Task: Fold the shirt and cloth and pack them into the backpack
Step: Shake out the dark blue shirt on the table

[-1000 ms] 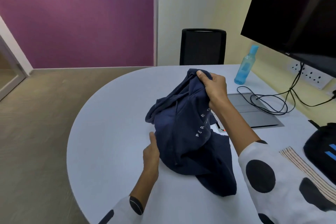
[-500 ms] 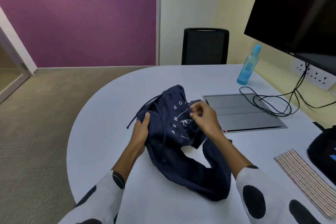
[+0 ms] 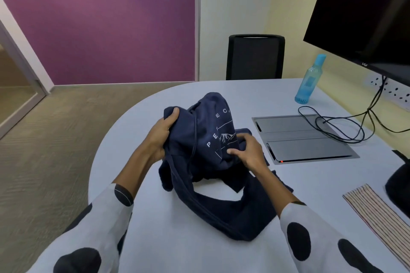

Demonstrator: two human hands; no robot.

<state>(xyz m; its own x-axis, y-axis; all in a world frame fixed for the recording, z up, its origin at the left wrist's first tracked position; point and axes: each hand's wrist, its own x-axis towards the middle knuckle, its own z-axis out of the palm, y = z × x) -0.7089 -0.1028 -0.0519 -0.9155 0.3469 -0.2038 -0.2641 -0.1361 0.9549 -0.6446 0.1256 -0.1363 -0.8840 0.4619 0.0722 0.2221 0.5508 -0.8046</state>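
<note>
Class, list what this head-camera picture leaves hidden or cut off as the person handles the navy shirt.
1. Backpack: head view, cut off by the right edge; whether it is open cannot be told.
2. Striped cloth: near end runs out at the frame's lower right.
3. Navy shirt lettering: partly lost in folds and under the right hand.
4. Left hand: fingers buried in fabric.

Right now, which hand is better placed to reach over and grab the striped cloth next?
Right. The striped cloth lies at the table's right edge, beyond the right hand. The left hand grips the navy shirt on the far side, though both hands currently hold it.
</note>
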